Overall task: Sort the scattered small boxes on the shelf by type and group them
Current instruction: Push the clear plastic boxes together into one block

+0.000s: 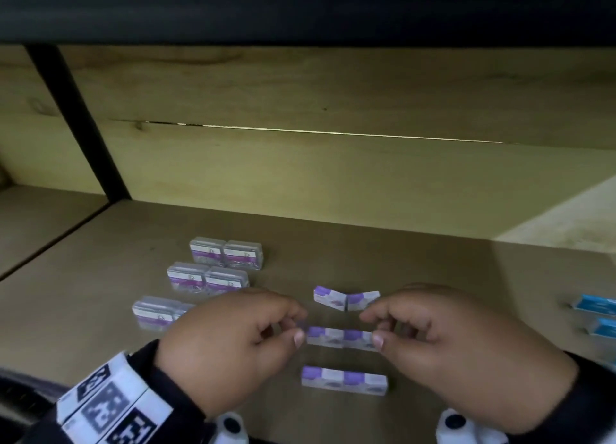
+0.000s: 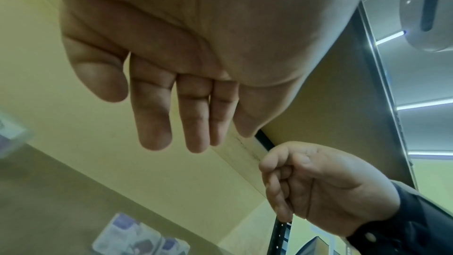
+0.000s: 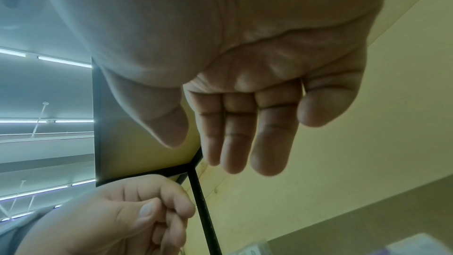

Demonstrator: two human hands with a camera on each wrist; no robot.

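Note:
Purple-and-white cartons lie in three short rows on the wooden shelf [image 1: 100,277]: a back pair [image 1: 346,298] angled apart, a middle pair [image 1: 340,337] and a front pair [image 1: 343,378]. My left hand [image 1: 298,325] and right hand [image 1: 371,327] flank the middle pair, thumb tips at its two ends, fingers loosely curled. In the wrist views the left hand [image 2: 191,123] and the right hand [image 3: 232,139] hang relaxed above the shelf with nothing in them. Cartons [image 2: 137,239] lie on the shelf below the left hand.
Clear plastic boxes with purple labels sit grouped at the left in three pairs [image 1: 226,255] [image 1: 208,278] [image 1: 156,312]. Blue boxes [image 1: 596,305] lie at the right edge. A black upright post [image 1: 83,127] divides the shelf at the left. Another shelf board hangs overhead.

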